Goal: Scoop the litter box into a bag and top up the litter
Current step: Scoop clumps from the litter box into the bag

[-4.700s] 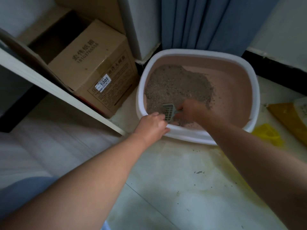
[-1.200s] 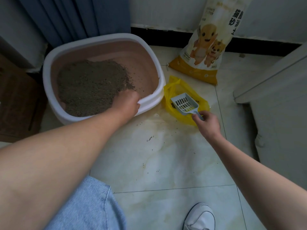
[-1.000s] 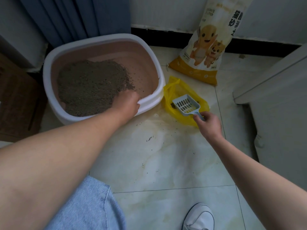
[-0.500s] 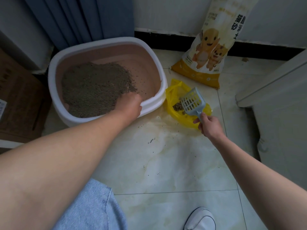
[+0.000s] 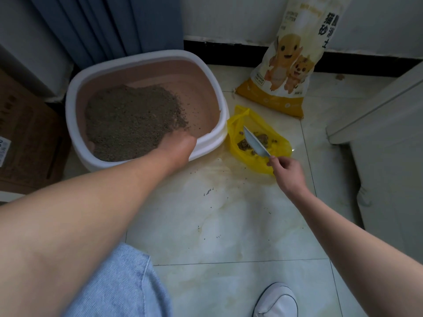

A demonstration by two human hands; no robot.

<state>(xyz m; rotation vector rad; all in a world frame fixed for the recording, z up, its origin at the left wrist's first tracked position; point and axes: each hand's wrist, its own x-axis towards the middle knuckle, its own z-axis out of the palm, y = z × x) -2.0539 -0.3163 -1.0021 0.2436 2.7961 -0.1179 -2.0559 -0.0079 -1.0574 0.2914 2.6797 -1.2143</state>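
Grey scoop [image 5: 255,143] turned edge-on (emptied) over bag [image 5: 258,166] | right grip [image 5: 288,173] pinches it | left grip [image 5: 180,147] clasps litter box [image 5: 142,61]

Open floor [image 5: 229,225] before litter box [image 5: 146,58], yellow bag [image 5: 238,121] and litter sack [image 5: 286,72]

Floor [image 5: 229,225] bears litter box [image 5: 70,115], yellow bag [image 5: 258,163] (open), litter sack [image 5: 286,65]

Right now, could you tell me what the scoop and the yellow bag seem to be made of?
Scoop: probably hard plastic, pale blue-grey with a smooth matte look; it keeps a rigid edge. Yellow bag: thin plastic film, glossy, crumpled, slightly translucent.
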